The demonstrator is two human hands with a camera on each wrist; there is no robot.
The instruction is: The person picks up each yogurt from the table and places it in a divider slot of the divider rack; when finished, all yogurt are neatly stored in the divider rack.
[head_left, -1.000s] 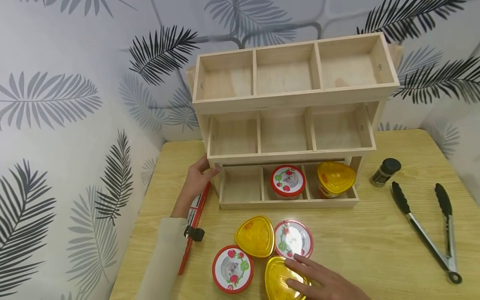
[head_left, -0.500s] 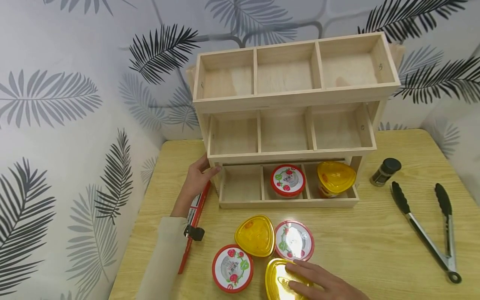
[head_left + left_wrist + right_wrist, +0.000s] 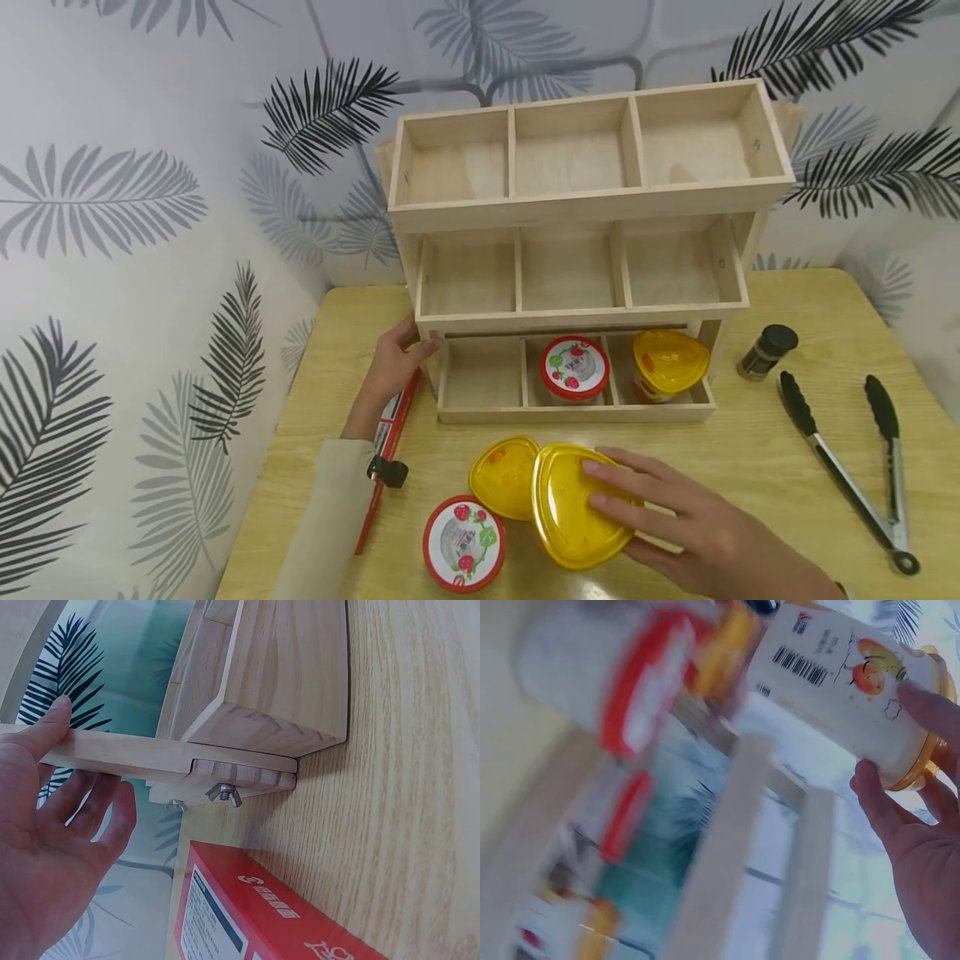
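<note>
We have two jars (image 3: pixel 574 367) in the bottom tray (image 3: pixel 577 415), loose jars (image 3: pixel 464 545) seem left past its front edge, our right hand (image 3: pixel 693 521) pinches a yellow jar (image 3: pixel 566 500), our left hand (image 3: pixel 393 362) the rack (image 3: pixel 592 208).

Jars (image 3: pixel 464 543) before the rack (image 3: pixel 585 206), tongs (image 3: pixel 847 478) and shaker (image 3: pixel 765 354) to its right

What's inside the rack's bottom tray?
A red-lidded jar in the middle compartment, a yellow-lidded jar in the right compartment. The left compartment shows only bare wood. The floor under both jars is covered, so can't be seen.
</note>
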